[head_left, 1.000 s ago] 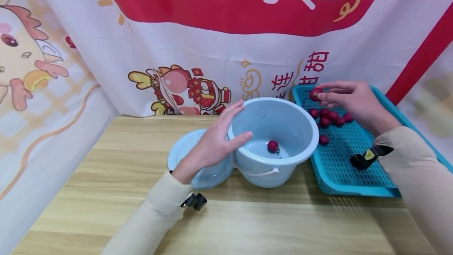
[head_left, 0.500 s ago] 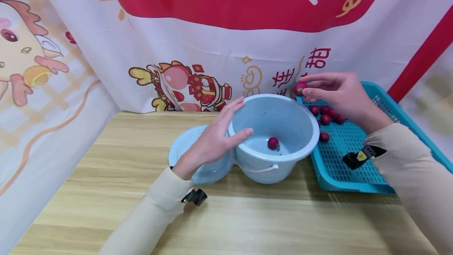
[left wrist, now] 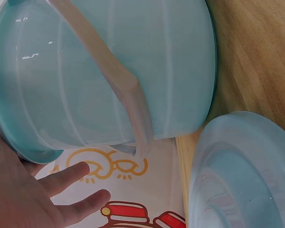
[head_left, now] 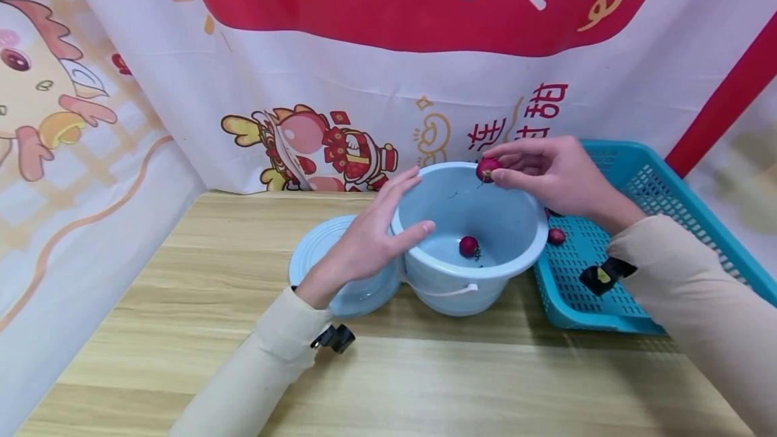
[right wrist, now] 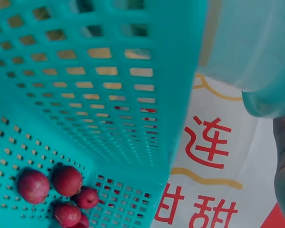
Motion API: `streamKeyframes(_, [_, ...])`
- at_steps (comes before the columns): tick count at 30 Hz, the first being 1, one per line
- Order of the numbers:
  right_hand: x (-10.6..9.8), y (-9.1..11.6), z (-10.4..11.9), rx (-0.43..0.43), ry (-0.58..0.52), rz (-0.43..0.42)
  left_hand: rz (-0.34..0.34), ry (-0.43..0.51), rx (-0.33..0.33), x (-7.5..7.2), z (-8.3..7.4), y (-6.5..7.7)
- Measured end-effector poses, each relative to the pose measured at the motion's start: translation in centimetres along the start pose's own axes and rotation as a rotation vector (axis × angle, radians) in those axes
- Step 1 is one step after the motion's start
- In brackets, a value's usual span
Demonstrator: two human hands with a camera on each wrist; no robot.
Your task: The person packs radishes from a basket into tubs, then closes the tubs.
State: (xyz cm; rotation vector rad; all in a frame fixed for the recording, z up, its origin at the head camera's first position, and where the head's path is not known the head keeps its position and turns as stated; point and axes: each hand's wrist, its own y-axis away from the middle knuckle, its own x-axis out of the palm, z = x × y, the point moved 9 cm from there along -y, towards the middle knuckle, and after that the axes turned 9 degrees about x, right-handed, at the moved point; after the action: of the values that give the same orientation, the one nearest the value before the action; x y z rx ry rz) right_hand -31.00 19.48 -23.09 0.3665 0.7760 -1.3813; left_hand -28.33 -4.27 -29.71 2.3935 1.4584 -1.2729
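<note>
- Held radish (head_left: 487,169): round, red, with a thin root trailing below; seen at the far right part of the bucket's rim. Whether it is directly above the bucket's mouth cannot be told.
- Right hand (head_left: 546,177): the radish is pinched between thumb and fingers, at the tips; the hand is raised over the right side of the bucket.
- Bucket (head_left: 455,299): light blue, stood upright; its thin pale handle (head_left: 470,288) is lowered against the near side.
- Lower radish (head_left: 469,247): lain on the bucket's floor, with dark specks beside it. A dark thread is seen on the far inner wall.
- Left hand (head_left: 373,235): spread wide at the bucket's left rim, thumb pointed over the mouth, fingers extended along the outside; nothing is gripped.
- Lid (head_left: 315,241): light blue, round, laid just left of the bucket; partly covered by the left hand and wrist.
- Basket (head_left: 607,324): turquoise, perforated, placed just right of the bucket.
- Loose radishes (right wrist: 33,186): clustered in a basket corner in the right wrist view; mostly hidden by the right hand in the head view. Exact count cannot be told.
- Sleeves (head_left: 261,363): beige, with a small black device (head_left: 340,338) worn at each wrist.
- Table (head_left: 182,322): pale wood grain; backed by a white cloth (head_left: 255,79) printed with cartoons, red lettering and a large red panel.
</note>
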Motion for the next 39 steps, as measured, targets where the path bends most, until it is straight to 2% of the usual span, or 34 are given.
streamKeyframes(9, [0.7, 0.7, 1.1, -0.106, 0.117, -0.007, 0.001, 0.002, -0.003, 0.1, 0.0, -0.1])
streamKeyframes(20, [1.3, 1.1, 1.4, -0.173, 0.168, 0.068, -0.002, 0.004, -0.009, 0.0, -0.1, 0.0])
streamKeyframes(39, [1.5, 1.2, 1.0, -0.168, 0.188, 0.073, 0.000, 0.007, -0.004, 0.0, 0.0, 0.0])
